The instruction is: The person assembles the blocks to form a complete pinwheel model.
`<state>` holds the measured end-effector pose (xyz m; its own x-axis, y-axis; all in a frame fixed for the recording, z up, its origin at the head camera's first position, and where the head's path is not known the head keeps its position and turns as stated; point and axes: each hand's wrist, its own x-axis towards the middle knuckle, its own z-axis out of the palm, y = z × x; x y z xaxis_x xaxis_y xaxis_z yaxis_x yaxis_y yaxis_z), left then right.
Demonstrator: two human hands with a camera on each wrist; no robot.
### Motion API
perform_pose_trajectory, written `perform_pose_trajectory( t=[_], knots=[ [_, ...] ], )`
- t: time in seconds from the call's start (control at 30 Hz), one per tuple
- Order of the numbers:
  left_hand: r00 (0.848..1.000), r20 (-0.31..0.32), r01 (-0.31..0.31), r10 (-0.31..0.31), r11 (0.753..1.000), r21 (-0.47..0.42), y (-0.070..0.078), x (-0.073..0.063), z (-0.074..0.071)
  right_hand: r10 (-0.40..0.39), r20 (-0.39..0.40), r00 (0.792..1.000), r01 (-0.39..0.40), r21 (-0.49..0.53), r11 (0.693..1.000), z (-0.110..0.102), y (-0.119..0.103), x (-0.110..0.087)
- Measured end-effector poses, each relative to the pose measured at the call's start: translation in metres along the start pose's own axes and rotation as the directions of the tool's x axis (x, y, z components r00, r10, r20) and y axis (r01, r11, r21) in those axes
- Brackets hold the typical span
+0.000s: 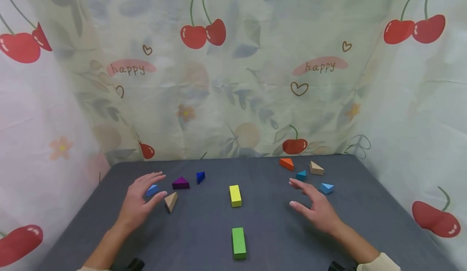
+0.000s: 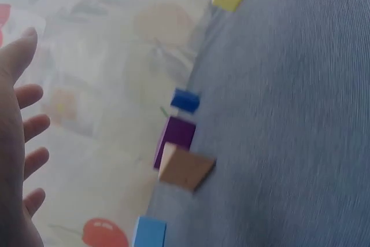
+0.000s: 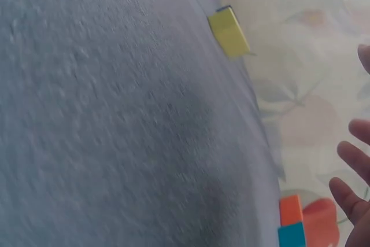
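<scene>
My left hand (image 1: 140, 200) hovers over the left side of the table, fingers extended and holding nothing. Around it lie a light blue triangular block (image 1: 152, 190), a natural wood triangular block (image 1: 170, 201), a purple triangular block (image 1: 180, 183) and a small dark blue block (image 1: 200, 177). On the right, my right hand (image 1: 318, 208) is also raised with straight fingers and an empty palm. Near its fingertips are a teal block (image 1: 301, 175) and a light blue triangular block (image 1: 326, 188). Between the hands lie a yellow block (image 1: 235, 196) and, closer to me, a green block (image 1: 238, 243).
At the table's back right are an orange triangular block (image 1: 286, 164) and a second wooden triangular block (image 1: 316, 168). A dark grey cloth covers the table (image 1: 204, 222). A cherry-patterned curtain (image 1: 233, 80) encloses its back and both sides.
</scene>
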<state>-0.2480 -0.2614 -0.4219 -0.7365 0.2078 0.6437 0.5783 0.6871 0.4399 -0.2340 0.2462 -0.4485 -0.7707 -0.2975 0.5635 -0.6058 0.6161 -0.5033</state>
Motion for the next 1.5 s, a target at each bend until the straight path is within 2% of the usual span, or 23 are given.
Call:
perform_pose_trajectory(
  t=[0.2,0.43,0.6,0.73,0.93,1.07,1.2,1.5],
  knots=[
    [0.999,-0.033,-0.004,0.002,0.998,-0.066,0.007,0.002,0.017,0.002,0.032,0.999,-0.002,0.024,1.000,0.010,-0.007,0.001],
    [0.999,-0.035,-0.002,-0.003,0.993,-0.119,0.016,0.002,0.042,0.056,0.063,0.996,-0.058,0.031,0.998,0.015,-0.017,-0.002],
    [0.999,0.012,0.047,-0.046,0.988,-0.144,0.022,0.004,0.056,0.063,0.087,0.994,-0.070,0.078,0.995,0.021,-0.026,0.000],
    [0.995,0.058,0.085,-0.076,0.982,-0.168,0.028,0.007,0.066,0.106,0.131,0.986,-0.122,0.121,0.985,0.027,-0.033,0.001],
    [0.993,0.091,0.091,-0.076,0.980,-0.178,0.032,0.011,0.082,0.166,0.201,0.966,-0.195,0.139,0.971,0.038,-0.041,0.004],
    [0.987,0.127,0.124,-0.101,0.974,-0.188,0.037,0.015,0.092,0.187,0.259,0.947,-0.233,0.160,0.959,0.043,-0.047,0.005],
    [0.978,0.159,0.164,-0.135,0.968,-0.192,0.041,0.020,0.102,0.189,0.324,0.927,-0.258,0.186,0.948,0.047,-0.052,0.006],
    [0.966,0.212,0.201,-0.150,0.949,-0.243,0.042,0.024,0.125,0.140,0.483,0.864,-0.264,0.199,0.944,0.063,-0.062,0.002]
  ],
)
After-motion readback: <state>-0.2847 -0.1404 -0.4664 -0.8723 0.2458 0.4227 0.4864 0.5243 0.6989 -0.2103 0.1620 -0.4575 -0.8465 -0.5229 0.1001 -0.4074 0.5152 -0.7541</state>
